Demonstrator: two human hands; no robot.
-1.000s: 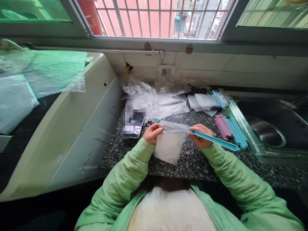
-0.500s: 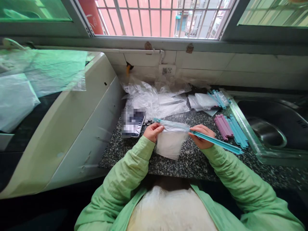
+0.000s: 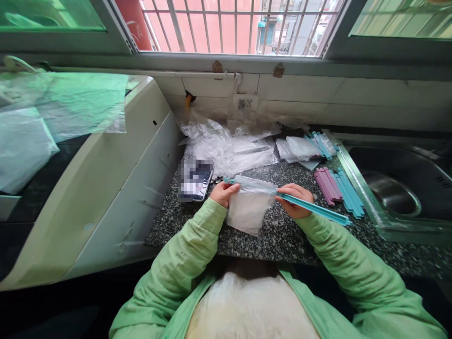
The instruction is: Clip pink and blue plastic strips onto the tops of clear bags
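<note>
A clear plastic bag [image 3: 249,212] hangs between my hands, low over the counter, its upper edge along a teal bag clip. My left hand [image 3: 224,193] is closed on the clip's left end and the bag's top left corner. Closed too, my right hand [image 3: 295,198] pinches the teal bag clip [image 3: 319,209] near the bag's top right corner. One arm of the clip reaches out to the right, past my fingers. Part of the clip behind the bag shows only faintly through the plastic.
Crumpled clear plastic bags [image 3: 219,146] lie at the back of the dark speckled counter [image 3: 278,242]. A phone [image 3: 201,181] is left of my hands. Pink clips [image 3: 328,186] and teal clips [image 3: 348,193] lie by the metal sink [image 3: 381,230]. Left stands a large pale appliance [image 3: 134,188].
Both hands, with the bag and clip, have shifted slightly left. The bag's top edge now covers more of the clip's left arm.
</note>
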